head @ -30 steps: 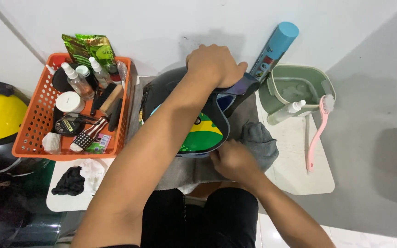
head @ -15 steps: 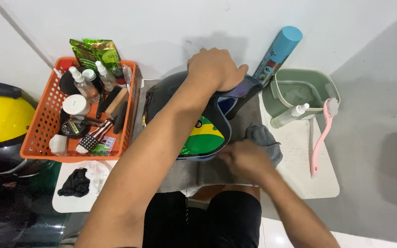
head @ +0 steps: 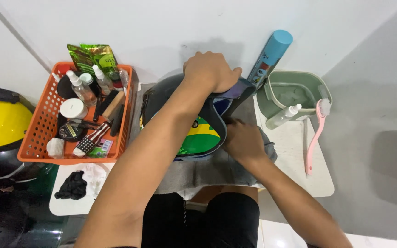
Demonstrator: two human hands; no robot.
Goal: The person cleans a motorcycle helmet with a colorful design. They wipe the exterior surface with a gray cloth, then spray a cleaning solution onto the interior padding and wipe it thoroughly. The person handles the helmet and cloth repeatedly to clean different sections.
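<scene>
Head view: the left hand [head: 210, 71] clamps over the top of a dark helmet [head: 180, 119] at the worktop's [head: 299, 151] middle; the right hand [head: 243, 140] presses flat on a grey cloth [head: 217, 167] beside it. An orange basket [head: 42, 133] sits at the left edge, a green tub [head: 295, 92] at the right rear corner

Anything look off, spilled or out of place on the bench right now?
Nothing spilled. Only oddities: the pink brush lies half over the green tub's rim, and a crumpled black rag sits loose on the table.
</scene>
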